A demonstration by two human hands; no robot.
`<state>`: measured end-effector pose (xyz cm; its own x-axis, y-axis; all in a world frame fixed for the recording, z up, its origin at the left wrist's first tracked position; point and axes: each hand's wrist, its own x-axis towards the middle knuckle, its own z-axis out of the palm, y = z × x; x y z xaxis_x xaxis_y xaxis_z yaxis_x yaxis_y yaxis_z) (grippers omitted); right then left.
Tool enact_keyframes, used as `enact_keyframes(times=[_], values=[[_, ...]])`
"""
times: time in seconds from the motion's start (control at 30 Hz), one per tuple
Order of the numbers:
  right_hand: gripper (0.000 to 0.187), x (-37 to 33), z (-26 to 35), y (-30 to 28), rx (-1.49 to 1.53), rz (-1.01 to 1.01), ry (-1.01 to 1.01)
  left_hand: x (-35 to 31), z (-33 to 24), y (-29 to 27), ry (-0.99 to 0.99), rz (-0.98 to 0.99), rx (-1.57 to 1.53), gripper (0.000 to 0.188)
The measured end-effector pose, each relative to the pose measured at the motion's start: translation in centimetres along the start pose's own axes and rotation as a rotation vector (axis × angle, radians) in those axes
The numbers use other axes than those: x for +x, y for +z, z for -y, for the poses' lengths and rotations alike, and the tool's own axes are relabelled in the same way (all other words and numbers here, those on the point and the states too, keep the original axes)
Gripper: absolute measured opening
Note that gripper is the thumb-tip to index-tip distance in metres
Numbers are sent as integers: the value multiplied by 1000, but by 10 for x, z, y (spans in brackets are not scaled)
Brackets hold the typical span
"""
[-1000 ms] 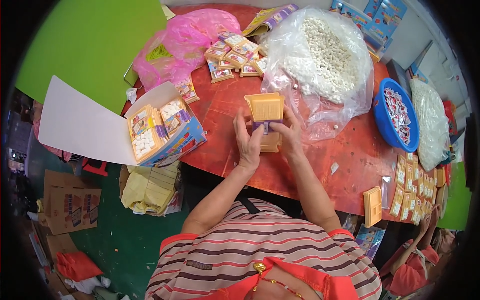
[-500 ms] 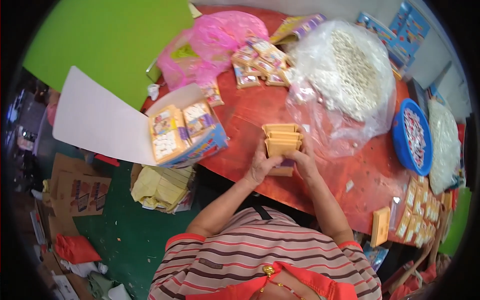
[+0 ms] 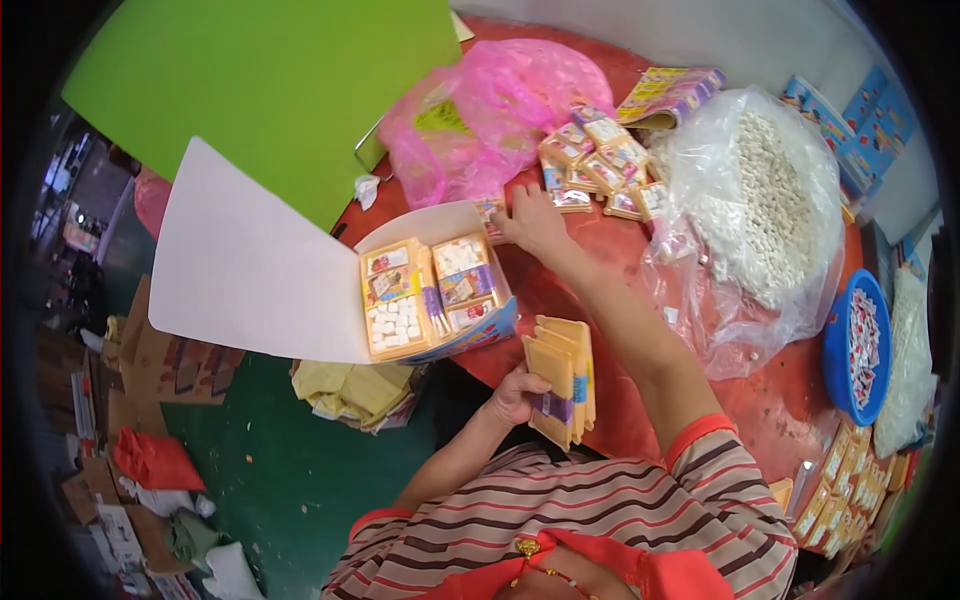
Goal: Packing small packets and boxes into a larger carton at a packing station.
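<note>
Upright near my body, a small stack of flat orange plastic trays [image 3: 558,370] with purple bands is gripped by my left hand [image 3: 518,393] at its left side. My right hand [image 3: 535,218] is stretched across the table, its fingers closed at the edge of a flat tray pack [image 3: 490,216] that lies beside the box. The open cardboard box [image 3: 490,328], its white lid folded out to the left, holds similar packs [image 3: 395,300] with small white pieces in them. Beyond my right hand lies a loose pile of packs [image 3: 605,165].
A pink plastic bag [image 3: 480,110] lies at the back. To the right are a clear bag of small white pieces [image 3: 770,200], a blue basin [image 3: 835,350] and rows of packs [image 3: 845,480]. Yellow papers [image 3: 355,390] sit below the red table [image 3: 620,260].
My right hand has let go of the tray stack and reached forward and left to a pack beside the box. My left hand keeps the stack, now turned upright. The view has shifted.
</note>
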<state>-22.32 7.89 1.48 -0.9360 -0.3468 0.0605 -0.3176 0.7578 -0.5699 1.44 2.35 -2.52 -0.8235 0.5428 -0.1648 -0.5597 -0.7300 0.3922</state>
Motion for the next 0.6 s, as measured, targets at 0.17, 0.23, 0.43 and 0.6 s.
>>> enact_keyframes(times=[0.17,0.23,0.43,0.6], values=[[51,36,-2,20,-249,-122,-556,1,-1,-4,-127,54,60,72],[60,53,-13,29,-362,29,-758,2,-1,-5,-138,74,44,72],[57,44,-12,28,-457,187,-758,-3,-2,-11,-172,86,-10,70],[49,-2,-32,6,-323,119,-681,-3,-7,-9,-179,118,-1,70]])
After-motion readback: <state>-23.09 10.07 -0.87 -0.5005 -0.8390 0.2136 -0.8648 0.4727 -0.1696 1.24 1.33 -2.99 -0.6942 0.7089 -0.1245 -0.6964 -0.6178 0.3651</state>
